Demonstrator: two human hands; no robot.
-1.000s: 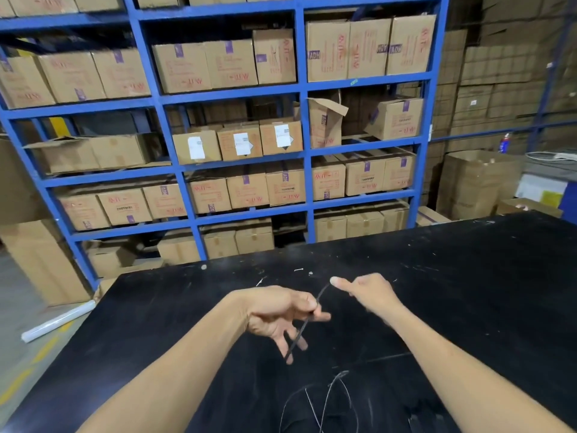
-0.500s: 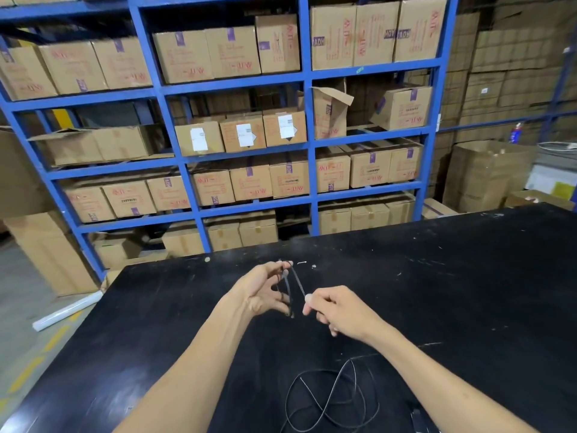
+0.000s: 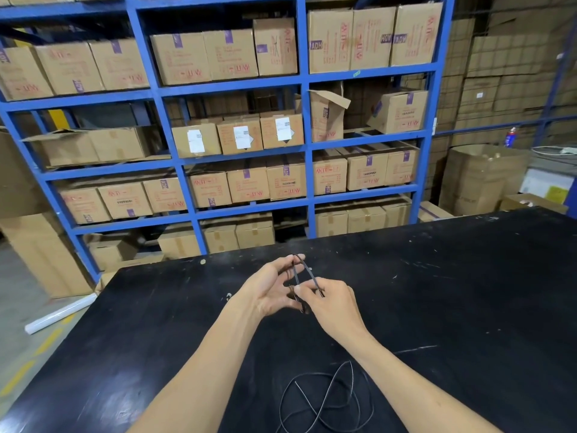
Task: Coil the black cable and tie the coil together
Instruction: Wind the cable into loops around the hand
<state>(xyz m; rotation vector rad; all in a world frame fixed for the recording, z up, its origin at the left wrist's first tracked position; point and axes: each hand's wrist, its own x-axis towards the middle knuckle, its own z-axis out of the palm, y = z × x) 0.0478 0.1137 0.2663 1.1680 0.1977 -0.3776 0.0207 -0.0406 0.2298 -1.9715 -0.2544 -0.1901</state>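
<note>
A: We are looking down at a black table [image 3: 452, 307], and both of our bare hands are hovering above it, close together. What is the left hand [image 3: 271, 292] doing?

B: Its fingers are reaching up and spreading a little, and the cable [image 3: 304, 270] is looping over the top fingertip. A second strand is crossing the fingers lower down, so the hand is carrying the loop on mostly straight fingers rather than closing round it.

A: And the right hand [image 3: 332, 304]?

B: It is sitting just beside the left, fingertips nearly touching it. Thumb and forefinger are pinching the cable where the strand is coming down from the left fingertip. We are not making out what the other fingers are doing behind it.

A: Where is the rest of the cable lying?

B: Loose on the table near us, between our forearms, curling in a few overlapping loops that are running off the bottom edge of the view. We are not seeing how that slack joins the part in our hands, since the right wrist is covering it.

A: Beyond the table?

B: Blue shelves [image 3: 306, 157] are standing full of cardboard boxes [image 3: 231, 54], with more boxes stacked to the right, and a white roll [image 3: 59, 314] is lying on the floor at the left
</note>
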